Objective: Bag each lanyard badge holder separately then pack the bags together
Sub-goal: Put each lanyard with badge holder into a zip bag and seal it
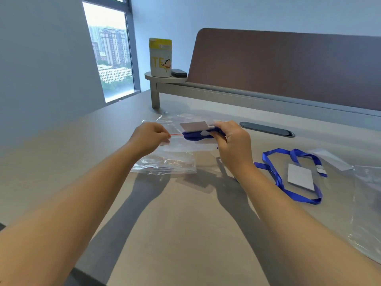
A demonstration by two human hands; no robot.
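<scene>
My left hand (151, 135) pinches the red-lined mouth of a clear zip bag (181, 144) held above the table. Beside it, my right hand (232, 141) grips a bundled blue lanyard with its badge holder (195, 130) right at that mouth; the white card sticks up behind. A second blue lanyard with badge holder (300, 176) lies spread flat on the table to the right. More clear bags (165, 163) lie under my hands.
Another clear plastic bag (365, 213) lies at the table's right edge. A black cable slot (267, 129) sits in the tabletop behind my hands. A yellow-lidded canister (160, 57) and a dark small box (179, 73) stand on a raised shelf before the brown partition (288, 67).
</scene>
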